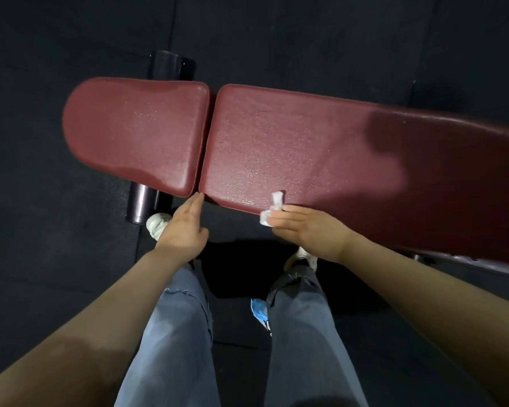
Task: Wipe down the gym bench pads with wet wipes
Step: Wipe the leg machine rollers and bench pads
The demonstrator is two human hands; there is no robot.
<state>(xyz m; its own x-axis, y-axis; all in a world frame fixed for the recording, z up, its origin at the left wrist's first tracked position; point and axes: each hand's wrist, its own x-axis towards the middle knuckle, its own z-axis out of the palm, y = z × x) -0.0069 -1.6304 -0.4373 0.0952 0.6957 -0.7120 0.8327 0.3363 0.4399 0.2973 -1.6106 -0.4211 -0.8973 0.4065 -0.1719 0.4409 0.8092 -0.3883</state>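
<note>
My right hand (303,227) pinched a crumpled wet wipe (272,208) at the long maroon pad (321,148) edge; my left hand (185,224), flat-fingered, touched the pad gap. Next, probably sweeping across.

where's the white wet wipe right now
In the head view, the crumpled white wet wipe is at the right hand's fingertips, against the near edge of the long maroon padded bench pad.

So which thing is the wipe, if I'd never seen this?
Find the long dark-red padded bench pad on the right. At its near edge, the right hand pinches a small crumpled white wet wipe. It is the only white scrap touching the pad; the left hand holds nothing.
</note>
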